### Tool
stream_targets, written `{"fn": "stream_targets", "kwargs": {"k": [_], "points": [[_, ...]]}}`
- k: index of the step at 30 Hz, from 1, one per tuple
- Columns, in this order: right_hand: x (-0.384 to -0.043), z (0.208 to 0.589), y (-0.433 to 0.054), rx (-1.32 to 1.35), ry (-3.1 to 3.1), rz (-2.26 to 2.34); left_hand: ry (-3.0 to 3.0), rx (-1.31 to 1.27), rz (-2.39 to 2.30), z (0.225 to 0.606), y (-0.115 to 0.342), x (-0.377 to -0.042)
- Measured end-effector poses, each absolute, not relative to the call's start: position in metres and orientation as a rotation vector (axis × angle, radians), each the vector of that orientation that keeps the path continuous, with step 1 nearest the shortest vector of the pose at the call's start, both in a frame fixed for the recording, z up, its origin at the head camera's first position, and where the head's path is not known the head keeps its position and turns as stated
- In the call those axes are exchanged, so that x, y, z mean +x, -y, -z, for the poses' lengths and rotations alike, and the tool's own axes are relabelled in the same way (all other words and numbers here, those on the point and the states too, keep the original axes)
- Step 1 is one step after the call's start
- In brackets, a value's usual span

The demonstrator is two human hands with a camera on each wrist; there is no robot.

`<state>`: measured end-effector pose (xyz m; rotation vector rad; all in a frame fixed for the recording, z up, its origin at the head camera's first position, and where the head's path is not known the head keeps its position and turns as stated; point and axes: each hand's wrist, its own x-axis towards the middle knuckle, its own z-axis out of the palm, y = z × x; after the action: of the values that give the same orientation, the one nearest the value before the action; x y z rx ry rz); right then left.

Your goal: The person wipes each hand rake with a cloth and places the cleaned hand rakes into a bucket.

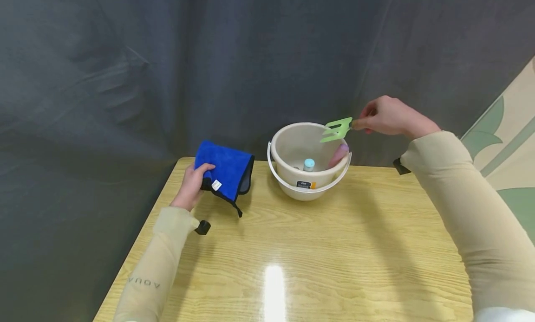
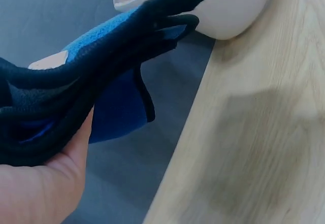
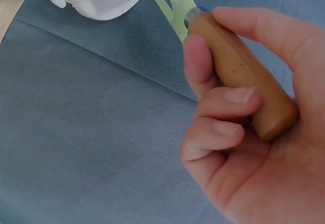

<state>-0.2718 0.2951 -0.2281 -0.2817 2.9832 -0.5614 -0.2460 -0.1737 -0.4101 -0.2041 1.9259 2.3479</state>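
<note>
My left hand (image 1: 190, 185) grips a folded blue cloth (image 1: 230, 166) with black edging and a small white tag, held up over the table's far left edge. The left wrist view shows the black-edged layers bunched in the hand. Farther right, my right hand (image 1: 397, 115) holds a small garden fork (image 1: 345, 126) with light green tines by its wooden handle (image 3: 244, 71), fingers curled round it. The tines point left, above the right side of a white bucket (image 1: 288, 145). Inside the bucket are a thing with a light blue cap (image 1: 309, 164) and a pinkish-purple thing (image 1: 339, 155) leaning on the right wall.
The bucket stands at the far edge of a wooden table (image 1: 317, 247), its white carrying handle (image 1: 288, 186) lowered across the front. A dark grey curtain (image 1: 267, 57) hangs right behind. At the right is a panel with a leaf pattern (image 1: 501, 141).
</note>
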Motion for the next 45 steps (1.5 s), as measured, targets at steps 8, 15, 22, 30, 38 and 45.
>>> {"fn": "stream_targets", "kwargs": {"k": [8,15,22,30,38,45], "points": [[-0.284,0.238,-0.291,-0.345,-2.969,0.534,-1.864,-0.294,-2.355,0.424,0.178,-0.254],[-0.290,0.250,-0.289,-0.372,-2.992,0.519,-1.842,-0.364,-2.390,0.441,0.181,-0.257],[-0.294,0.264,-0.286,-0.363,-2.969,0.499,-1.873,-0.454,-2.348,0.462,0.187,-0.258],[-0.294,0.279,-0.285,-0.361,-2.928,0.505,-1.890,-0.503,-2.309,0.479,0.192,-0.255],[-0.290,0.291,-0.277,-0.409,-2.896,0.492,-1.941,-0.575,-2.308,0.489,0.197,-0.251],[-0.289,0.302,-0.275,-0.345,-2.871,0.494,-2.147,-0.594,-2.246,0.495,0.199,-0.251]]}}
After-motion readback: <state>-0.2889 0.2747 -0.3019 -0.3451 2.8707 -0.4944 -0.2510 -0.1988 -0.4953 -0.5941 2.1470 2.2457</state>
